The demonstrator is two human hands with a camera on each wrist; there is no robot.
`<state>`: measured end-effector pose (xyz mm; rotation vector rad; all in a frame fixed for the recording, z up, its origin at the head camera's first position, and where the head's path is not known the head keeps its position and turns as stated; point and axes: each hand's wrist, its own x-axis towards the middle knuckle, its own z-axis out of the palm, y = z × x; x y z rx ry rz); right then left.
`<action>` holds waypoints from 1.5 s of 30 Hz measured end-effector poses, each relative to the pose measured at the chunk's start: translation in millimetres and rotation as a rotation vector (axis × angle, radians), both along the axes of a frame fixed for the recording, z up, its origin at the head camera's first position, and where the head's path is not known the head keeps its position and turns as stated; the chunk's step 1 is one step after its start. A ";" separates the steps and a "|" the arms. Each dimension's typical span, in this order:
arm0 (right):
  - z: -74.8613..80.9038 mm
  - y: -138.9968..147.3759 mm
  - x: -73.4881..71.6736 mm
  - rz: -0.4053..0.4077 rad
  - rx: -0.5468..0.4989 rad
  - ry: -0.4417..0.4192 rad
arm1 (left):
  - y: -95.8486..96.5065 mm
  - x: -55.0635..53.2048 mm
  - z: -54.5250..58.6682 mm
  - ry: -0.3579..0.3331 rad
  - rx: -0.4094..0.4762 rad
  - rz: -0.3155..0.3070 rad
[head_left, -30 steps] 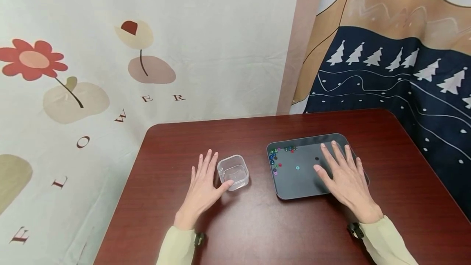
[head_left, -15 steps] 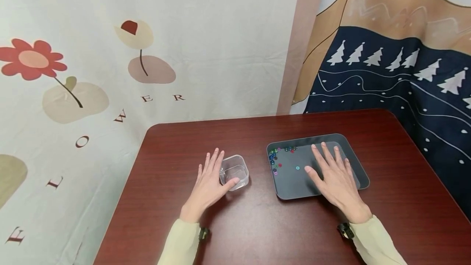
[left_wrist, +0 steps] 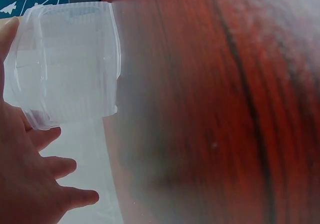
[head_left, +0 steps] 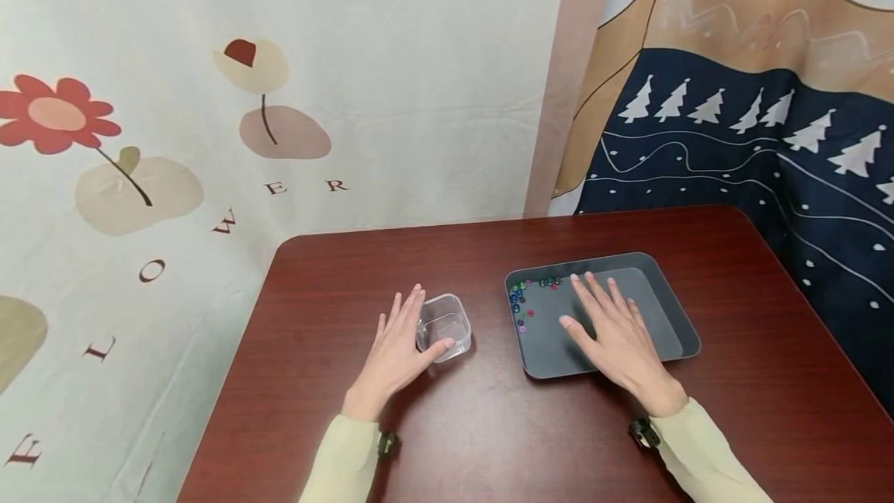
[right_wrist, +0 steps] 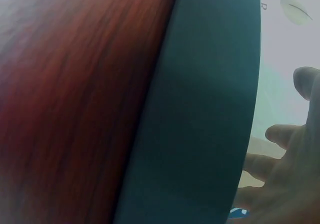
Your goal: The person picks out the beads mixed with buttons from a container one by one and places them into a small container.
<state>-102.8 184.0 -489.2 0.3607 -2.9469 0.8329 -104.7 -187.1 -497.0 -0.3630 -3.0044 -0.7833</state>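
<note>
A clear, square plastic box point(head_left: 444, 329) stands on the table, seen from its side in the left wrist view. My left hand point(head_left: 393, 359) is against its left side, fingers straight and spread, thumb at the near right edge. Right of the box lies a dark grey shallow tray point(head_left: 673, 328). Small coloured round pieces, like beads or buttons point(head_left: 518, 303), lie along its left end. Over the middle of the tray is my right hand point(head_left: 621, 340), its fingers extended and nothing gripped. Whatever lies under that palm is hidden. The right wrist view shows mostly the tray's outer wall point(right_wrist: 195, 109).
The reddish-brown wooden table point(head_left: 482, 425) reaches back to a curtain point(head_left: 419, 99) printed with flowers and letters. A dark blue cloth with white trees point(head_left: 705, 142) hangs behind the right side. Each wrist wears a dark strap point(head_left: 644, 433).
My right hand has moved left across the tray, covering the lone turquoise and dark pieces. My left hand has shifted slightly right, closer to the box. Box and tray have stayed put.
</note>
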 end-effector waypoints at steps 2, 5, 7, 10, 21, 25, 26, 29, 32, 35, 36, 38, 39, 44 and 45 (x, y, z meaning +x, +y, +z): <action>0.8 -3.8 -3.6 0.008 -0.013 -0.005 | -0.1 0.1 -0.6 -0.013 0.010 0.000; 2.0 -10.0 -9.7 0.013 -0.029 -0.027 | 0.2 0.2 -1.0 -0.036 0.033 0.002; 1.9 -14.4 -13.6 0.021 -0.038 -0.027 | 0.4 0.1 -1.2 -0.041 0.039 0.000; 1.2 -21.8 -18.1 0.032 -0.064 -0.001 | 0.5 0.1 -0.5 -0.043 0.045 -0.001; -2.7 -48.1 -32.0 0.081 -0.130 0.025 | -0.3 0.3 -1.4 -0.011 0.010 -0.011; -5.8 -55.8 -37.6 0.103 -0.117 0.000 | -0.5 0.5 -2.4 0.000 0.011 -0.016; -6.2 -57.7 -38.6 0.108 -0.112 -0.005 | -0.4 0.6 -2.5 -0.004 0.013 -0.015; -7.2 -62.3 -41.4 0.117 -0.093 -0.011 | -0.6 0.7 -2.8 -0.010 0.017 -0.014; -8.2 -65.9 -43.8 0.129 -0.080 -0.006 | -1.0 0.9 -2.5 -0.022 0.018 -0.014; -9.6 -68.6 -46.4 0.139 -0.074 -0.003 | -1.4 1.0 -2.0 -0.026 0.022 -0.015; -10.0 -69.4 -47.2 0.141 -0.073 -0.004 | -1.5 1.0 -1.8 -0.024 0.022 -0.016; -10.9 -70.9 -48.9 0.147 -0.065 0.000 | -1.9 0.8 -2.2 -0.021 0.023 -0.018; -11.6 -71.7 -49.6 0.150 -0.058 0.004 | -2.1 0.7 -2.3 -0.019 0.023 -0.019; -14.4 -75.7 -51.1 0.158 -0.026 0.018 | -2.4 0.3 -2.9 -0.019 0.026 -0.024; -14.9 -76.4 -51.1 0.158 -0.022 0.018 | -2.4 0.2 -3.0 -0.017 0.028 -0.026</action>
